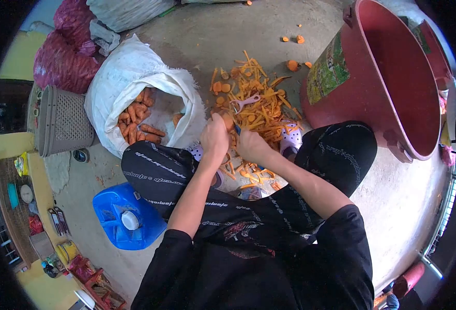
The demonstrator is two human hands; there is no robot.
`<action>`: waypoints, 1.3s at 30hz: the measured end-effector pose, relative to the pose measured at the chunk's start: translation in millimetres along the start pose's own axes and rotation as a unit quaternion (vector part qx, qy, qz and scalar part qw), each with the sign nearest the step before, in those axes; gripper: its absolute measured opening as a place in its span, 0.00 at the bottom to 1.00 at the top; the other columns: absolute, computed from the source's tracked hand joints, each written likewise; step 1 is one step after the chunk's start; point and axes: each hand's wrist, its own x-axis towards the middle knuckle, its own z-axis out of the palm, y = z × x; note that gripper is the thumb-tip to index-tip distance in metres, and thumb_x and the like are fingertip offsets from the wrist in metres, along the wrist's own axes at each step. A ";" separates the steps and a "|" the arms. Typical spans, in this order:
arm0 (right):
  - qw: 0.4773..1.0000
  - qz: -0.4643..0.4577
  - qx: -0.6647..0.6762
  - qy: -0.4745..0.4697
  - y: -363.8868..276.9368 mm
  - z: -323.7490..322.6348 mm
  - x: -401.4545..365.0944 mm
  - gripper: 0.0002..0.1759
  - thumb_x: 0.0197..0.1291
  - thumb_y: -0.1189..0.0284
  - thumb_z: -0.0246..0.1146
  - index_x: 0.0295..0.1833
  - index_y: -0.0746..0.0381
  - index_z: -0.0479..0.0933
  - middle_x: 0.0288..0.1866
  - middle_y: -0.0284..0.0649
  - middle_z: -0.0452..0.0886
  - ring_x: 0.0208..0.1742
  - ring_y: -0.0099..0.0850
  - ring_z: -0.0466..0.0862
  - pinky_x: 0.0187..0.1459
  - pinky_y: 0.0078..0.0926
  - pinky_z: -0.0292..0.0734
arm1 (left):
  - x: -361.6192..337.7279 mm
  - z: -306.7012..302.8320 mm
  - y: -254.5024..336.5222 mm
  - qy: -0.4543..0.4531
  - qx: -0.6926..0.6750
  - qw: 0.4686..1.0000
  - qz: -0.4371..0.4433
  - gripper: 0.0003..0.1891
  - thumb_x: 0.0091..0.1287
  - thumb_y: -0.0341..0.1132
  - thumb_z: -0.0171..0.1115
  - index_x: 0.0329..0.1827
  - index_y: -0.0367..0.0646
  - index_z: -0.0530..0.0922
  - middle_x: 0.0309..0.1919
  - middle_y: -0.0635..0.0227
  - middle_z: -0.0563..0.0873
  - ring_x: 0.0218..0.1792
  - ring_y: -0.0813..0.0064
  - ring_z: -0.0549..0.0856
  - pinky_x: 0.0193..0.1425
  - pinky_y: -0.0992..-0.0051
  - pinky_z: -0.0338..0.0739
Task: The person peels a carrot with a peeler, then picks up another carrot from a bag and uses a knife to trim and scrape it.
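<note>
My left hand (215, 138) is closed around a carrot (228, 122), whose orange end shows between my two hands. Close beside it, my right hand (253, 146) is wrapped round a small blue-handled tool (238, 129); its working end cannot be made out. Beneath and beyond both hands lies a pile of orange peelings (261, 111) with cut carrot pieces. A pale pink peeler (246, 102) rests on top of that pile. To the left, an open white sack (127, 72) holds several unpeeled carrots (135, 116).
A large red bucket (336, 98) stands at the right, near my knee. By my left leg is a blue jerrycan (119, 217). Grey crates (67, 121) and red mesh sacks (62, 62) stand at the left. Carrot ends (293, 65) lie on the floor ahead.
</note>
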 end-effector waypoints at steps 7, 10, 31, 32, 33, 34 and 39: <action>0.999 0.023 0.001 0.033 -1.5 13.0 0.0 0.13 0.56 0.75 0.52 0.40 0.76 0.67 0.31 0.67 0.78 0.36 0.57 0.83 0.38 0.48 0.79 | 12.8 3.3 -11.4 -0.080 -0.062 0.991 -0.087 0.14 0.52 0.31 0.62 0.38 0.31 0.73 0.33 0.41 0.82 0.40 0.45 0.82 0.45 0.55 0.75; 0.999 0.015 -0.003 0.042 -1.7 10.0 -4.5 0.12 0.56 0.75 0.52 0.40 0.75 0.66 0.30 0.66 0.78 0.35 0.56 0.83 0.38 0.48 0.79 | 21.1 14.4 -25.6 -0.127 -0.146 0.978 -0.083 0.13 0.50 0.33 0.60 0.34 0.30 0.78 0.32 0.43 0.83 0.40 0.47 0.83 0.44 0.56 0.75; 0.995 -0.071 -0.009 0.071 20.3 24.5 -0.7 0.12 0.54 0.75 0.52 0.40 0.75 0.66 0.22 0.60 0.77 0.28 0.55 0.82 0.28 0.47 0.77 | 22.2 13.0 -22.1 -0.094 -0.144 0.981 -0.090 0.06 0.48 0.29 0.59 0.22 0.34 0.77 0.23 0.49 0.82 0.32 0.49 0.84 0.35 0.61 0.76; 0.995 -0.066 -0.016 0.069 19.3 23.8 -3.3 0.12 0.54 0.75 0.53 0.40 0.74 0.65 0.23 0.61 0.77 0.29 0.56 0.82 0.29 0.48 0.77 | 23.4 15.6 -28.0 -0.109 -0.193 0.972 -0.079 0.05 0.46 0.27 0.58 0.17 0.34 0.76 0.18 0.52 0.82 0.27 0.51 0.84 0.30 0.61 0.76; 0.995 -0.064 -0.023 0.069 14.4 18.5 -5.0 0.13 0.54 0.75 0.53 0.41 0.74 0.65 0.23 0.61 0.77 0.29 0.56 0.82 0.29 0.48 0.77 | 24.0 10.0 -25.6 -0.145 -0.239 0.952 -0.123 0.06 0.47 0.28 0.59 0.17 0.34 0.76 0.17 0.55 0.81 0.24 0.57 0.83 0.27 0.64 0.74; 0.995 -0.062 -0.031 0.068 11.2 15.4 -5.4 0.13 0.54 0.75 0.53 0.42 0.74 0.64 0.24 0.61 0.78 0.29 0.56 0.82 0.30 0.48 0.77 | 24.1 4.1 -24.0 -0.180 -0.284 0.927 -0.167 0.07 0.47 0.29 0.59 0.16 0.34 0.76 0.16 0.58 0.80 0.21 0.62 0.82 0.24 0.68 0.73; 0.994 -0.061 -0.043 0.084 13.1 14.1 2.6 0.12 0.55 0.74 0.53 0.42 0.71 0.65 0.24 0.60 0.78 0.28 0.54 0.82 0.30 0.47 0.78 | 26.2 -16.2 -25.7 -0.287 -0.427 0.815 -0.266 0.08 0.47 0.32 0.62 0.18 0.34 0.76 0.16 0.64 0.80 0.18 0.78 0.78 0.18 0.76 0.67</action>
